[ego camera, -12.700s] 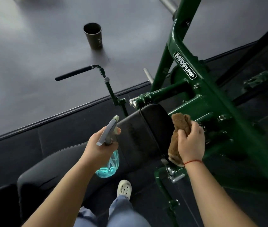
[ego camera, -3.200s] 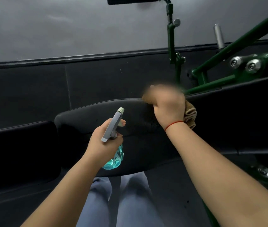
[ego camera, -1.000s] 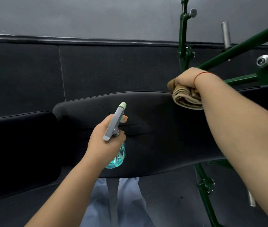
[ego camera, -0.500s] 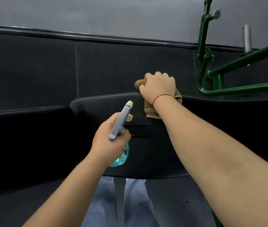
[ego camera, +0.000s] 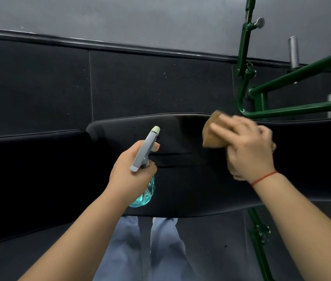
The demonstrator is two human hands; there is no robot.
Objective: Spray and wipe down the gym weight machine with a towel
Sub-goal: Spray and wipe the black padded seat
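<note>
Right hand [ego camera: 247, 147], motion-blurred, presses the towel [ego camera: 211, 136] onto the pad [ego camera: 191, 189] to wipe, grip unclear; left hand [ego camera: 128, 175] clasps the spray bottle [ego camera: 145, 151] aside, nozzle forward

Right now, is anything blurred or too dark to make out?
Head view: the right hand and towel are smeared by motion blur; the left hand and bottle are sharp; the black pad is so dark its surface barely shows.

Softly lit grey floor [ego camera: 140, 15] fills twelve o'clock, bordered by a dark edge strip [ego camera: 99, 44], below which speckled black rubber mats [ego camera: 156, 84] meet at a seam [ego camera: 90, 86] toward ten o'clock.
</note>
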